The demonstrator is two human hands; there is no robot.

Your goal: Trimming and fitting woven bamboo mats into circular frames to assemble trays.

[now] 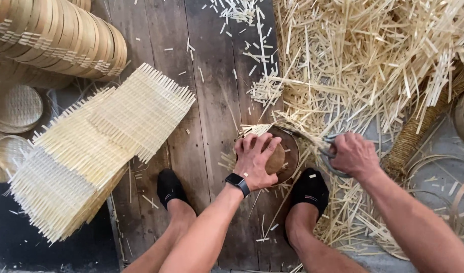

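Observation:
My left hand [254, 159] presses down on a round wooden form [287, 154] that sits on the plank floor between my feet, with a woven bamboo mat trapped under it. Its pale strip ends [259, 129] stick out past the rim. My right hand [352, 154] grips grey metal scissors [327, 146] at the form's right edge, against the protruding strips. A dark watch [238, 183] sits on my left wrist.
A tall pile of square woven bamboo mats [100, 146] lies to the left. Stacked round bamboo rims [55, 38] fill the top left, small woven lids [14, 106] below them. Cut bamboo offcuts [373, 60] heap at the right beside loose hoops [444, 187]. My black-socked feet [168, 187] rest on the planks.

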